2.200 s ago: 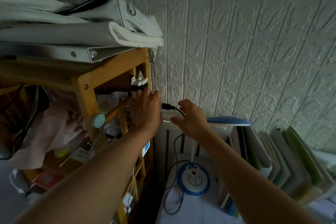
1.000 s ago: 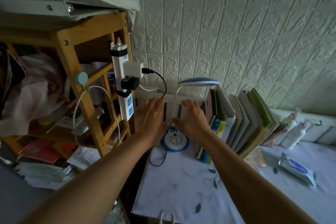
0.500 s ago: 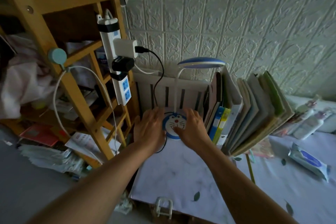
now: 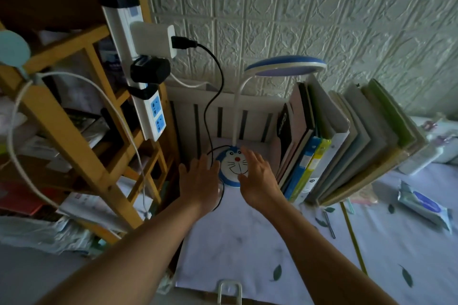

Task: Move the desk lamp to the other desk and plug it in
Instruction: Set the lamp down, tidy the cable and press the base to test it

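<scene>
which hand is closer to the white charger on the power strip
Left. The left hand lies open below the charger, on the shelf side of the lamp base. The right hand is open on the base's far side, by the books.

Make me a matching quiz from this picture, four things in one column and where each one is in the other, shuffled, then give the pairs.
Column one:
1. desk lamp base
2. black USB plug
3. power strip
4. row of books

Column two:
A. fastened upright to the wooden shelf post
B. standing on the desk to the right of the lamp
C. pushed into the white adapter
D. on the desk between the left hand and right hand

Pairs: 1-D, 2-C, 3-A, 4-B
</scene>
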